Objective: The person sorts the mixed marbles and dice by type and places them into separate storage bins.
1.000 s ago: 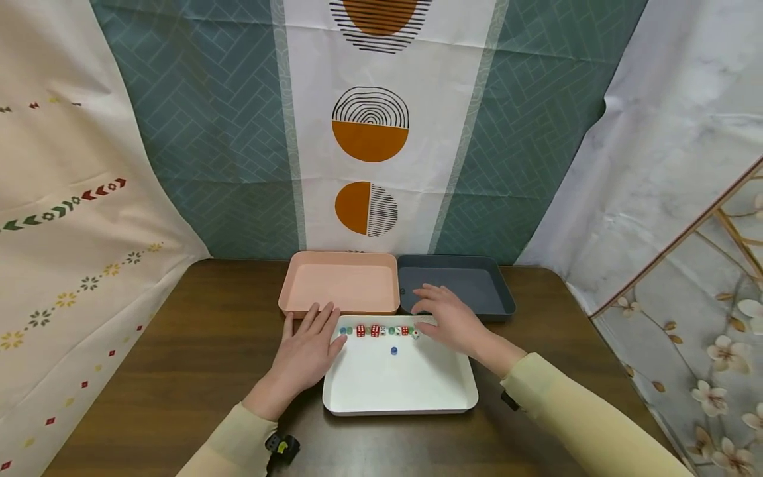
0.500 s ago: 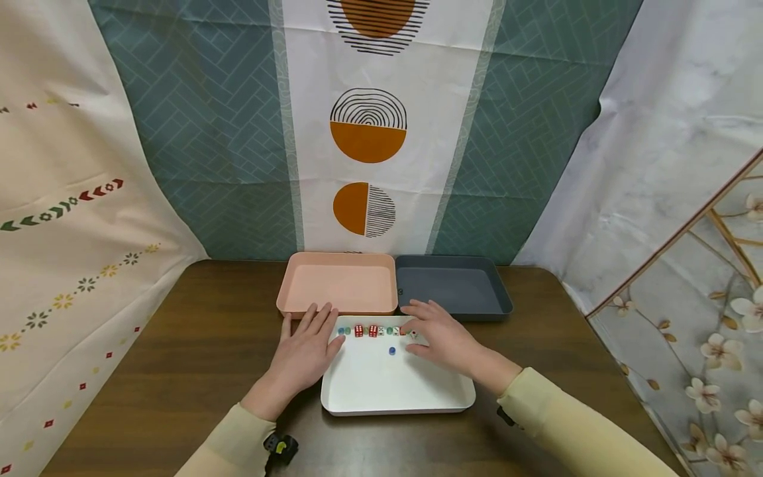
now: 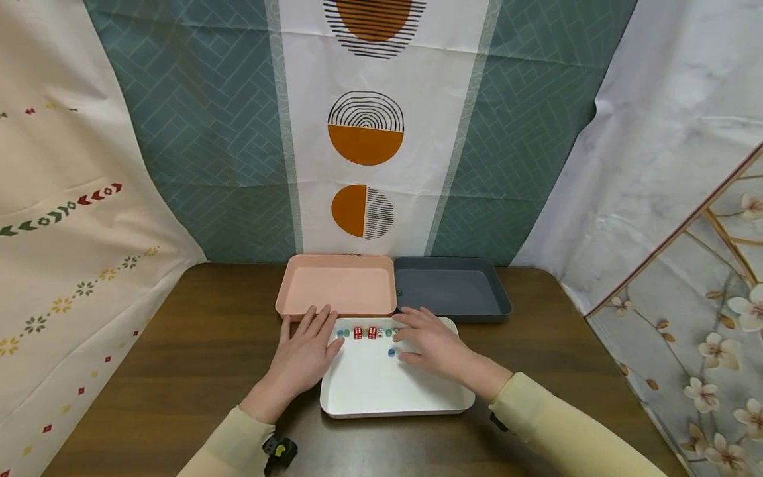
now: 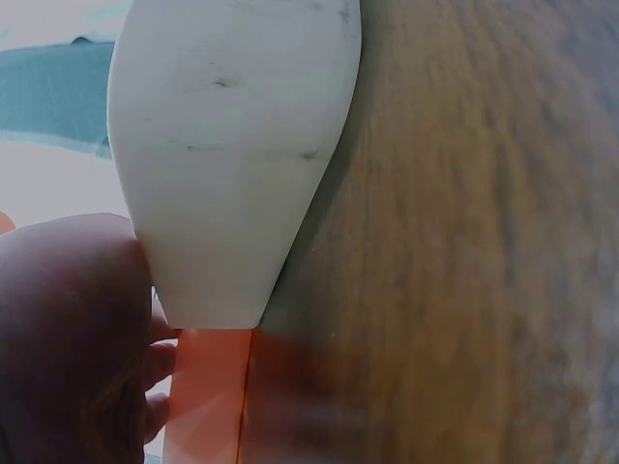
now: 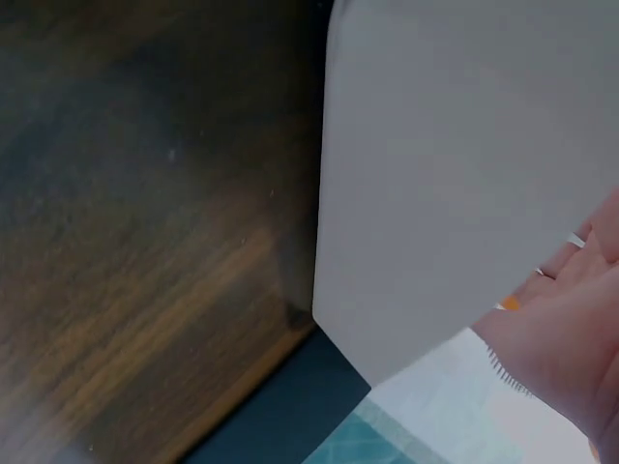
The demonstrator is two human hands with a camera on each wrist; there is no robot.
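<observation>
A white tray (image 3: 387, 392) lies on the table. Along its far side runs a row of small pieces, among them a red die (image 3: 357, 333), a white die (image 3: 380, 333) and a green bead (image 3: 389, 332). A single blue bead (image 3: 391, 352) sits nearer the tray's middle. My left hand (image 3: 301, 358) rests with straight fingers at the tray's far left corner. Over the right half is my right hand (image 3: 438, 344), thumb and fingers apart beside the blue bead. It hides the row's right end. Both wrist views show mostly the tray's outer wall.
Behind the white tray stand a pink tray (image 3: 336, 285) on the left and a dark grey tray (image 3: 453, 288) on the right. A tiny round thing (image 3: 400, 293) lies at the grey tray's left edge. Patterned cloths (image 3: 369, 159) hang behind the wooden table (image 3: 197, 351).
My right hand has moved left along the row, covering the red and white dice at its right end. My left hand has stayed at the corner.
</observation>
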